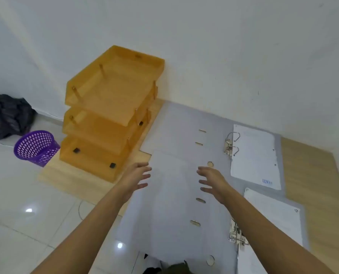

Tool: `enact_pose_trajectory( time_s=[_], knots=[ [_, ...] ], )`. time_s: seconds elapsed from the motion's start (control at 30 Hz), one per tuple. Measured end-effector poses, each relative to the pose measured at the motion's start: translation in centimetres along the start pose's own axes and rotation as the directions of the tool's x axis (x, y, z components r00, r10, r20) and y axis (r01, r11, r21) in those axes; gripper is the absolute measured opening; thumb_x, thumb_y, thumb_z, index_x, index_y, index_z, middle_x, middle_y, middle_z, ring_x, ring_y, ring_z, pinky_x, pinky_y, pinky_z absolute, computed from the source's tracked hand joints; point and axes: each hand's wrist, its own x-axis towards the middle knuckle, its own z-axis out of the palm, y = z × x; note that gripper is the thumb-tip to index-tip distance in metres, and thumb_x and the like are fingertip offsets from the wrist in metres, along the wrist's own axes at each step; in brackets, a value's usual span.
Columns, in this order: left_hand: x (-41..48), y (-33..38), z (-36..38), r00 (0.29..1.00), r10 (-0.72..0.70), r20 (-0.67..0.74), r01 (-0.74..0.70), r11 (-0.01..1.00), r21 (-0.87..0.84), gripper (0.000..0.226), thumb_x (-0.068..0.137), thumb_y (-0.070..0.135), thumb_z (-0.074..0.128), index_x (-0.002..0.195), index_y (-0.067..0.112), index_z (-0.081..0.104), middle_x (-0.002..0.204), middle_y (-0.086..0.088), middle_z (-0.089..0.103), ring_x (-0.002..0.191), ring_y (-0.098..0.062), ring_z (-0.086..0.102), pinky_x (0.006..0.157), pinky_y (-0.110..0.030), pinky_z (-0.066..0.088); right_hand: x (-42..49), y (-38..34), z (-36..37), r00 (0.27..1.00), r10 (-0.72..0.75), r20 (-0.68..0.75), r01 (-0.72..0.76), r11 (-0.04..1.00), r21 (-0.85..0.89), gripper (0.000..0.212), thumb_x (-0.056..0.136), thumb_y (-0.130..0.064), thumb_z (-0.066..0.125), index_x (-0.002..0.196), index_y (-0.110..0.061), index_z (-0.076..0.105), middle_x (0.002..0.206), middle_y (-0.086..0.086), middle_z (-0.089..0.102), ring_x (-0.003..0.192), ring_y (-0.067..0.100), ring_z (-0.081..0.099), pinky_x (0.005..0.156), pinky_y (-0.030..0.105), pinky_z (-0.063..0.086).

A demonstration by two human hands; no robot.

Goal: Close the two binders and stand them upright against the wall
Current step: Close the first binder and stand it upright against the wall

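Note:
Two grey lever-arch binders lie open and flat on a wooden desk. The far binder (pixel 180 127) lies by the wall, with its metal rings (pixel 231 144) and white sheets (pixel 255 155) on its right half. The near binder (pixel 164 214) overlaps it toward me, with its rings (pixel 236 234) and paper (pixel 275 214) at the right. My left hand (pixel 137 177) hovers with spread fingers over the near binder's left edge. My right hand (pixel 212 180) hovers above its spine area, fingers apart. Neither hand holds anything.
An orange three-tier letter tray (pixel 113 107) stands on the desk's left end against the white wall (pixel 224 56). On the tiled floor to the left are a purple mesh basket (pixel 36 147) and a dark bag (pixel 6 115).

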Motion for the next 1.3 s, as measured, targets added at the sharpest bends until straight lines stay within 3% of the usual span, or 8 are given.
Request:
enact_pose_trajectory(
  time_s=[0.23, 0.33, 0.5, 0.63, 0.7, 0.83, 1.03, 1.3],
  knots=[
    [3.6, -3.2, -0.8, 0.985, -0.119, -0.121, 0.139, 0.976, 0.17, 0.067, 0.095, 0.021, 0.06, 0.155, 0.012, 0.029, 0.155, -0.008, 0.041, 0.133, -0.027, 0.047, 0.104, -0.039, 0.042, 1.4, 3.7, 2.9, 0.985, -0.146, -0.092, 0.09, 0.889, -0.45, 0.051, 0.097, -0.025, 0.059, 0.147, -0.022, 0.048, 0.155, 0.005, 0.045, 0.14, 0.026, 0.045, 0.102, 0.037, 0.05],
    [4.1, -4.1, -0.1, 0.983, -0.097, -0.154, 0.126, 0.973, 0.192, 0.072, 0.094, 0.017, 0.059, 0.158, 0.01, 0.026, 0.159, -0.009, 0.038, 0.139, -0.03, 0.045, 0.094, -0.032, 0.039, 1.6, 5.3, 4.5, 0.998, -0.035, 0.052, 0.058, 0.82, -0.57, 0.069, 0.097, -0.035, 0.058, 0.158, -0.025, 0.029, 0.17, 0.004, 0.015, 0.156, 0.026, 0.017, 0.123, 0.041, 0.022],
    [5.1, -4.3, -0.4, 0.979, -0.076, -0.191, 0.118, 0.969, 0.219, 0.063, 0.091, 0.019, 0.066, 0.149, 0.008, 0.044, 0.144, -0.008, 0.057, 0.126, -0.028, 0.057, 0.09, -0.029, 0.042, 2.1, 5.8, 6.9, 0.993, 0.05, 0.109, 0.036, 0.744, -0.667, 0.085, 0.095, -0.051, 0.057, 0.162, -0.032, 0.008, 0.17, 0.0, -0.019, 0.155, 0.036, -0.021, 0.123, 0.055, 0.004],
    [5.8, -2.9, -2.1, 0.996, -0.036, -0.082, 0.052, 0.976, 0.213, 0.017, 0.094, 0.015, 0.065, 0.11, 0.014, 0.07, 0.119, -0.008, 0.073, 0.093, -0.019, 0.069, 0.077, -0.029, 0.054, 1.9, 4.4, 8.1, 0.992, 0.043, 0.119, 0.039, 0.789, -0.613, 0.088, 0.092, -0.06, 0.055, 0.161, -0.04, 0.003, 0.168, -0.006, -0.023, 0.15, 0.044, -0.029, 0.122, 0.06, 0.001],
    [5.6, -2.1, -2.7, 1.0, 0.009, -0.015, -0.006, 0.983, 0.184, 0.011, 0.095, 0.015, 0.064, 0.102, 0.015, 0.072, 0.112, -0.008, 0.075, 0.097, -0.024, 0.071, 0.08, -0.033, 0.057, 1.4, 3.4, 8.4, 0.993, 0.018, 0.114, 0.049, 0.827, -0.56, 0.089, 0.09, -0.063, 0.055, 0.16, -0.043, 0.003, 0.168, -0.008, -0.024, 0.15, 0.043, -0.029, 0.122, 0.06, 0.002],
    [3.7, 0.2, -3.1, 0.997, 0.07, 0.017, -0.07, 0.998, 0.0, 0.02, 0.096, 0.015, 0.064, 0.112, 0.008, 0.073, 0.113, -0.013, 0.076, 0.105, -0.033, 0.073, 0.095, -0.047, 0.057, 0.4, 1.6, 8.6, 0.989, -0.055, 0.138, 0.111, 0.886, -0.449, 0.088, 0.088, -0.068, 0.055, 0.157, -0.048, 0.005, 0.169, -0.01, -0.022, 0.154, 0.036, -0.024, 0.122, 0.059, 0.004],
    [-0.9, 5.8, -1.1, 0.977, 0.188, 0.105, -0.162, 0.962, -0.219, 0.024, 0.097, 0.017, 0.063, 0.116, 0.005, 0.07, 0.113, -0.015, 0.076, 0.092, -0.024, 0.076, 0.082, -0.037, 0.062, -0.8, -2.0, 9.1, 0.962, -0.215, 0.166, 0.236, 0.964, -0.121, 0.091, 0.082, -0.071, 0.06, 0.155, -0.055, 0.009, 0.169, -0.017, -0.009, 0.158, 0.018, 0.007, 0.124, 0.053, 0.022],
    [-4.6, 4.8, 7.5, 0.887, 0.12, 0.445, -0.048, 0.984, -0.17, 0.064, 0.087, 0.074, 0.048, 0.14, 0.039, 0.057, 0.145, 0.004, 0.06, 0.135, -0.021, 0.056, 0.114, -0.048, 0.041, -5.7, -3.3, 3.4, 0.917, -0.338, 0.21, 0.314, 0.939, 0.14, 0.064, 0.095, -0.06, 0.05, 0.153, -0.054, 0.025, 0.151, -0.031, 0.026, 0.138, 0.003, 0.03, 0.109, 0.054, 0.047]
  ],
)
